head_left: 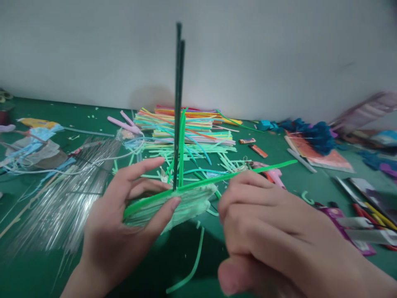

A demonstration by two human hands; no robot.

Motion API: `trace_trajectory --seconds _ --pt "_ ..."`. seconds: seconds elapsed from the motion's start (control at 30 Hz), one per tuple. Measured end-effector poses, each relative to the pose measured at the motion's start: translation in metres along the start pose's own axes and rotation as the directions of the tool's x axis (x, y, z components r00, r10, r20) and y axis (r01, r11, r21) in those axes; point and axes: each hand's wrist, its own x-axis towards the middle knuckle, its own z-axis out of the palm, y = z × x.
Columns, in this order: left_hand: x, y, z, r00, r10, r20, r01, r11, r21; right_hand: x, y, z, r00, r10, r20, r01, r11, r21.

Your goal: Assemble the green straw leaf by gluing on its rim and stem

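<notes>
My left hand [108, 223] grips a pale green fuzzy leaf-like piece [194, 203] between thumb and fingers. Along its upper edge runs a bright green pipe cleaner [276, 167], which stretches right past my other hand. Two dark, thin stems [178, 107] rise upright from the piece near my left thumb, with a green pipe cleaner [182, 149] standing close behind them. My right hand [263, 223] is closed around the long bright green pipe cleaner, its fingertips turned away and partly hidden. The free end sticks out beyond its knuckles.
Bundles of coloured pipe cleaners [186, 128] lie at the back of the green table. Clear thin rods [77, 198] spread at left. A pink glue gun [276, 176] is partly behind my right hand. Scissors [350, 194] and dark blue fuzzy pieces [319, 136] lie at right.
</notes>
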Motion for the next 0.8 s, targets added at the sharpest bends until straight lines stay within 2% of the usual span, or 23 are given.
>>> trace_trajectory --seconds 0.07,0.17,0.23,0.3,0.37,0.5,0.8 --pt "0.001 0.0 0.001 1.0 0.002 -0.005 -0.002 1.0 -0.005 0.0 -0.001 -0.002 1.0 0.016 -0.02 -0.015 1.0 0.026" --pt "0.001 0.001 0.001 1.0 0.029 -0.011 -0.029 1.0 0.003 0.001 0.001 -0.003 0.999 -0.046 -0.01 0.047 0.997 0.059" --pt "0.0 0.001 0.001 0.999 0.037 -0.016 -0.037 0.999 -0.004 0.003 0.004 0.0 0.995 -0.055 -0.08 0.055 0.998 -0.003" --pt "-0.001 0.001 0.0 0.999 0.032 -0.021 -0.033 0.999 -0.019 0.007 0.007 0.004 0.98 -0.004 -0.198 -0.014 0.995 -0.094" --pt "-0.002 0.0 0.0 0.999 0.032 -0.019 -0.032 0.999 -0.031 0.013 0.008 0.009 0.964 0.045 -0.262 -0.08 0.989 -0.125" --pt "-0.002 -0.001 0.0 0.999 0.033 -0.012 -0.033 0.998 -0.052 0.024 0.009 0.013 0.97 0.123 -0.208 -0.141 0.987 -0.073" --pt "-0.004 -0.003 0.0 1.0 0.022 0.001 -0.022 0.999 -0.046 0.03 0.012 0.011 0.975 0.18 -0.133 -0.172 0.982 0.072"
